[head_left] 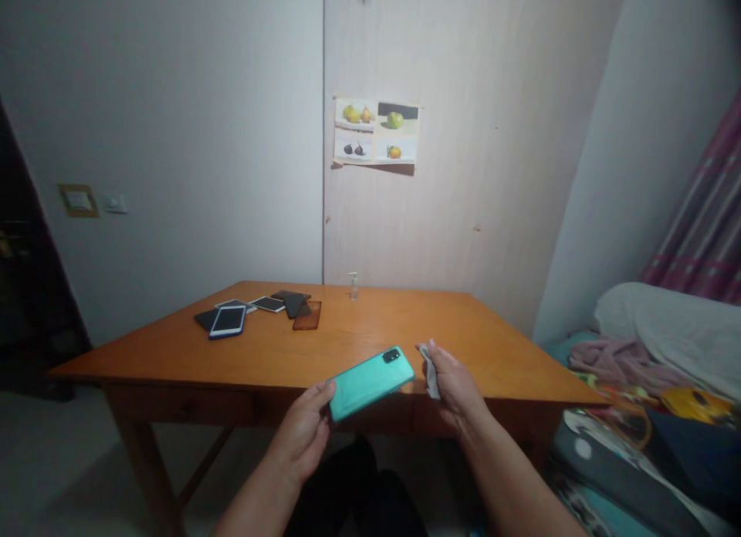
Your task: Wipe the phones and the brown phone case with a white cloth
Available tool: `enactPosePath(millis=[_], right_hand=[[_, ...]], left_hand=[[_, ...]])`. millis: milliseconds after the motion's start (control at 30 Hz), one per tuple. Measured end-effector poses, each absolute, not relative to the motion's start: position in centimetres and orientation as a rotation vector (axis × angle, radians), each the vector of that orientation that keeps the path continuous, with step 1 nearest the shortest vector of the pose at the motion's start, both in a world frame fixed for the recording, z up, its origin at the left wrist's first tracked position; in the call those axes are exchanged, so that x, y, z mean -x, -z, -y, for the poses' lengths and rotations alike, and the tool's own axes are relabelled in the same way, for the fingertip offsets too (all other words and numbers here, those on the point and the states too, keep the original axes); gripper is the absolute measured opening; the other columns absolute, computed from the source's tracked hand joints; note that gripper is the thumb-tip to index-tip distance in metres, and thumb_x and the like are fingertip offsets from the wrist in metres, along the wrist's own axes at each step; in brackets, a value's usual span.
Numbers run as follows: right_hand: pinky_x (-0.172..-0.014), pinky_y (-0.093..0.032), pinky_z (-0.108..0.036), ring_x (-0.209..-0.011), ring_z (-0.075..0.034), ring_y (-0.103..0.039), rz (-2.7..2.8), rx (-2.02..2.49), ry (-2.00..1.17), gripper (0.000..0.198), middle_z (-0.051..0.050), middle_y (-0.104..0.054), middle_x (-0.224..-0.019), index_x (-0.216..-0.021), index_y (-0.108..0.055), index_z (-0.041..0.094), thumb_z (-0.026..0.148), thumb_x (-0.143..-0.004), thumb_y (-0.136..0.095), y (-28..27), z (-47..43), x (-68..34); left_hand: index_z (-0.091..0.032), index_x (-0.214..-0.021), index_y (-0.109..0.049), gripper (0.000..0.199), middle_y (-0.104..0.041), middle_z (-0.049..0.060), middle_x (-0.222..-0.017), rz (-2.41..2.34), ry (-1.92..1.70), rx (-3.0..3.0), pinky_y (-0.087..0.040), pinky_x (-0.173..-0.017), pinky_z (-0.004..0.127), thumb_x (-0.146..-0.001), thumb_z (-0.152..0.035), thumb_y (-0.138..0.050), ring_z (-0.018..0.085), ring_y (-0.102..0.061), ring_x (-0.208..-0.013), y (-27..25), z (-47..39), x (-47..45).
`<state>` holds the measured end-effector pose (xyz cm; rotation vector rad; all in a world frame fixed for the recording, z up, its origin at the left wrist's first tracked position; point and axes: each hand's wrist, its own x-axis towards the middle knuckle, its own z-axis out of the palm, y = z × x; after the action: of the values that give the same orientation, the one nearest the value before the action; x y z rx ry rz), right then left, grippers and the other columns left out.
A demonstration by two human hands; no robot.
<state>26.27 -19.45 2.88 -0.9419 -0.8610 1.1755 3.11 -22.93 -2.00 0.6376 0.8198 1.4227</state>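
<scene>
A teal smartphone [370, 384] is gripped at its left end by my left hand [305, 429], back side up, its dark camera block at the upper right corner. It is held tilted in front of the table's near edge. My right hand [455, 386] pinches a folded greyish-white cloth or wipe [429, 371] just to the right of the phone, apart from it. Which of the two materials it is, I cannot tell.
On the wooden table [394, 321], several phones lie at the left, among them a white-framed phone [228, 321], with a brown phone case [307, 315] beside them. A small pump bottle [354, 287] stands at the back edge. Piled clothes and bags [637, 429] crowd the right side.
</scene>
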Motion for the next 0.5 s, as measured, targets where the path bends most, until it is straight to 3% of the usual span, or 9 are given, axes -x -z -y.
enactPosePath(millis=[133,233,500], right_hand=[[-0.047,-0.044,-0.018,-0.054,-0.009,-0.056,0.826,0.884,-1.196,0.037,0.0,-0.066,-0.068,-0.08,-0.069,0.017,0.047,-0.066,-0.085,-1.2,18.5,-26.3],[-0.057,-0.053,-0.024,-0.064,-0.014,-0.064,0.836,0.862,-1.172,0.037,-0.003,-0.072,-0.08,-0.09,-0.069,0.018,0.039,-0.064,-0.085,-0.2,17.4,-25.9],[-0.071,-0.055,-0.03,-0.078,-0.018,-0.068,0.938,1.038,-0.852,0.036,-0.007,-0.072,-0.095,-0.108,-0.063,0.018,0.039,-0.079,-0.06,1.3,12.6,-23.7]], left_hand=[[-0.014,-0.083,-0.065,0.014,-0.07,0.001,-0.073,-0.912,-1.485,-0.599,-0.048,-0.057,0.021,-0.081,-0.023,-0.075,0.011,-0.063,-0.059,2.6,22.5,-3.5],[-0.015,-0.081,-0.063,0.016,-0.067,-0.001,-0.068,-0.971,-1.515,-0.57,-0.045,-0.053,0.02,-0.079,-0.024,-0.076,0.01,-0.06,-0.055,2.8,22.5,-4.1],[-0.015,-0.084,-0.062,0.019,-0.068,0.002,-0.072,-1.065,-1.554,-0.572,-0.046,-0.055,0.021,-0.079,-0.027,-0.076,0.011,-0.062,-0.058,3.4,21.9,-5.7]])
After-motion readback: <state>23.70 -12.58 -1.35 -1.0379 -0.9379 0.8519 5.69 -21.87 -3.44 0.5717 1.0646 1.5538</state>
